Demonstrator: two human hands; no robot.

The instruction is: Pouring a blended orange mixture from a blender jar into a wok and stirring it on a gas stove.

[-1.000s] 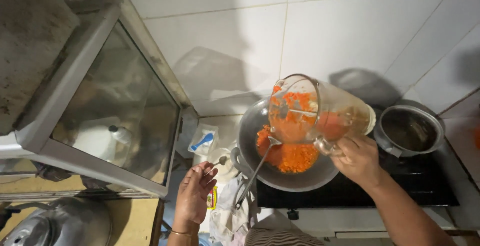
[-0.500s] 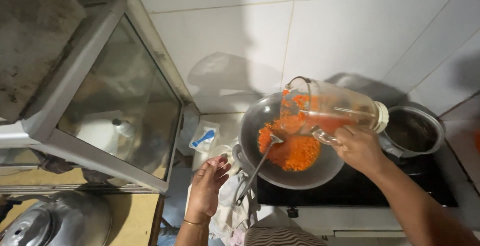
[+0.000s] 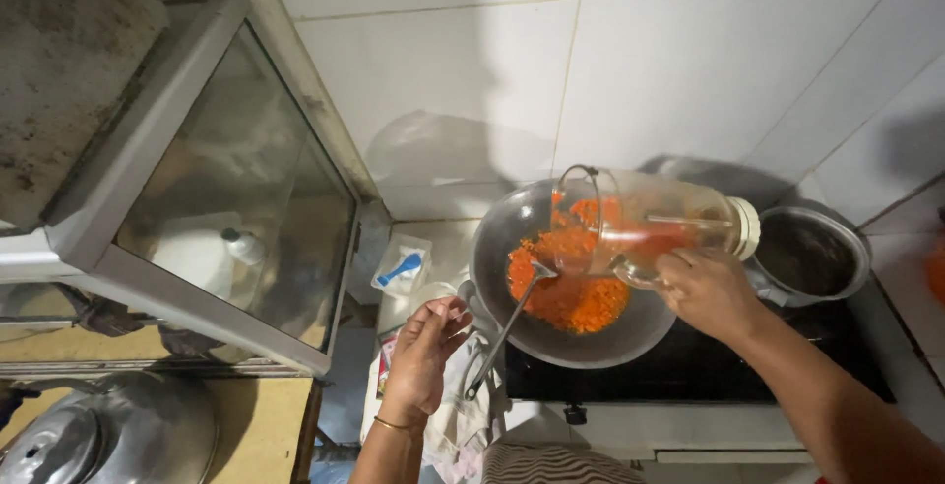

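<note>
Right then: right hand [image 3: 704,292] gripped the jar [image 3: 655,228] round its body, tipped on its side over the wok [image 3: 492,238], orange mash [image 3: 571,292] beneath. Prob. glass, so heavy, slick, breakable; hold mid-body. Left hand [image 3: 423,356] loosely curled, empty, just left of ladle [image 3: 502,331].

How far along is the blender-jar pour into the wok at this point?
Mostly done: a mound of orange paste already sits in the wok, with a ladle resting in it. In hand: the right hand holds the blender jar tipped on its side over the wok. Left: some orange residue clings inside the jar. The left hand hovers near the wok's edge, holding nothing.
</note>
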